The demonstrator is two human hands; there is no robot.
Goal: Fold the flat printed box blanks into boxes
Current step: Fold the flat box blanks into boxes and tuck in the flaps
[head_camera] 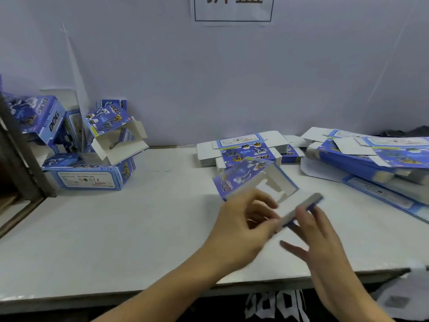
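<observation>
Two hands work one half-folded cardboard box point(253, 182), glossy blue print, white inside, at table point(116, 228) centre: left hand point(241, 226) pinches its flap, right hand point(318, 231) fingers straight against it. Flat blanks stack point(243, 147) at 1 o'clock, folded boxes point(88, 147) at 10.

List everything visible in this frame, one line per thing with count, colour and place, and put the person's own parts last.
box in hand: one, blue print with white inside, partly opened, held above the table centre-right.
folded boxes: a loose pile, exact count unclear, blue and white, far left by the wall.
flat blank stack: one stack, blue and white, at the back, middle.
more flat blanks: a spread heap, count unclear, blue and white, far right.
table: one, white, across the view.
wall sign: one, white with dark frame, top centre, cut off.
left hand: one, fingers curled on the box's near edge.
right hand: one, blurred, at the box flap; grip unclear.
</observation>
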